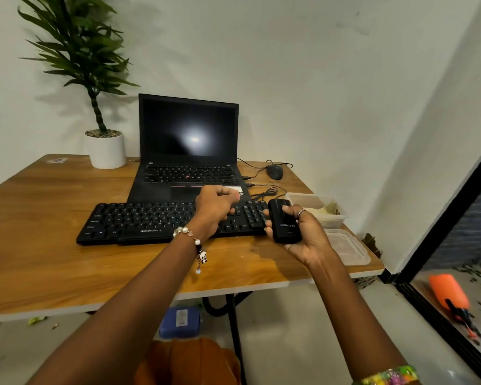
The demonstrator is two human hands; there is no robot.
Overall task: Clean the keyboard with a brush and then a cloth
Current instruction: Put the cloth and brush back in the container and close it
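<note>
1. A black keyboard (pixel 172 222) lies on the wooden table (pixel 67 262), directly in front of an open laptop (pixel 188 151).
2. The right hand (pixel 303 234) grips a small black device (pixel 283 220) beside the keyboard's right end.
3. The left hand (pixel 215 208) hovers over the keys, fingers curled; whether they pinch anything is unclear.

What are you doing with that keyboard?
A person sits at a wooden table. The right hand holds a small black device beside the black keyboard. The left hand hovers over the keys, fingers curled. No brush or cloth shows clearly yet.
</note>
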